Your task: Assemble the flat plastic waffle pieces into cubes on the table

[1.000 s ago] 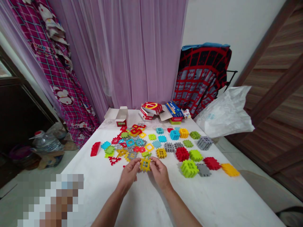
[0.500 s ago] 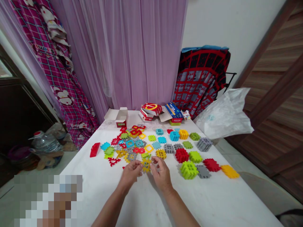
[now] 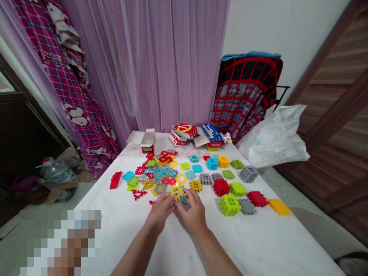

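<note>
Head view: left of the lime-green block (image 3: 230,205), a yellow notched tile (image 3: 176,191), apparently tilted, is gripped between left hand (image 3: 162,210) and right hand (image 3: 193,211), the latter nearer the block.

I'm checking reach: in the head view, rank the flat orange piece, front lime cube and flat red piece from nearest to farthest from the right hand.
1. Front lime cube, right of the right hand.
2. Flat red piece, farther right.
3. Flat orange piece, rightmost.
</note>
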`<state>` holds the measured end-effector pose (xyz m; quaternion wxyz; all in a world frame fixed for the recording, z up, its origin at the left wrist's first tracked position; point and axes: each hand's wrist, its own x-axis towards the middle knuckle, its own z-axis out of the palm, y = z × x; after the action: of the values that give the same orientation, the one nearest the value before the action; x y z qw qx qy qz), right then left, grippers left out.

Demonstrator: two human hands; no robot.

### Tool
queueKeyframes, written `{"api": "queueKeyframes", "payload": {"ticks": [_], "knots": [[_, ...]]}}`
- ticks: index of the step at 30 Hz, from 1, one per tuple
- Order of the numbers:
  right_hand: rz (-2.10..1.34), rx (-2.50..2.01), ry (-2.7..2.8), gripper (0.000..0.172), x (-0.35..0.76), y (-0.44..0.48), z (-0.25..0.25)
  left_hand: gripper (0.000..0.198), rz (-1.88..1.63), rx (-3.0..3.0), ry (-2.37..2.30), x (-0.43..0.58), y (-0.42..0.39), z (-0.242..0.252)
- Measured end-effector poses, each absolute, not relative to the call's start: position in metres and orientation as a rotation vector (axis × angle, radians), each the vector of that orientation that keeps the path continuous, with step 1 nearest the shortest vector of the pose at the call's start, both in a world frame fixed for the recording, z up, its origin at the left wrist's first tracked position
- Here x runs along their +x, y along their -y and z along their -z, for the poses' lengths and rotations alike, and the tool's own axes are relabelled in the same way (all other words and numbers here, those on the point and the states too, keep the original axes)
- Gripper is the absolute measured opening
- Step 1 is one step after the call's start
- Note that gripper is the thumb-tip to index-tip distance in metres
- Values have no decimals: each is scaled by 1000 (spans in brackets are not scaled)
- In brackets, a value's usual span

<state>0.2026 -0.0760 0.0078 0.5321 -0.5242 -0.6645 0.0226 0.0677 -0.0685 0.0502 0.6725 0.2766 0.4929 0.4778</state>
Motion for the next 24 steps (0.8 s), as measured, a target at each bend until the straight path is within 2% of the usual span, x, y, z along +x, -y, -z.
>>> {"api": "queueKeyframes", "payload": {"ticks": [6, 16, 21, 24], "knots": [[9, -1305, 1575, 46, 203, 75, -4, 38, -1079, 640, -1064, 70, 64, -50], [60, -1411, 1480, 36, 214, 69, -4, 45, -1069, 663, -1070, 72, 60, -52], [257, -1502, 1363, 36, 239, 57, -2, 56, -1317, 1005, -1347, 37, 52, -41], [309, -1589, 1336, 37, 247, 50, 3, 48, -1504, 1263, -1532, 6, 53, -27]]}}
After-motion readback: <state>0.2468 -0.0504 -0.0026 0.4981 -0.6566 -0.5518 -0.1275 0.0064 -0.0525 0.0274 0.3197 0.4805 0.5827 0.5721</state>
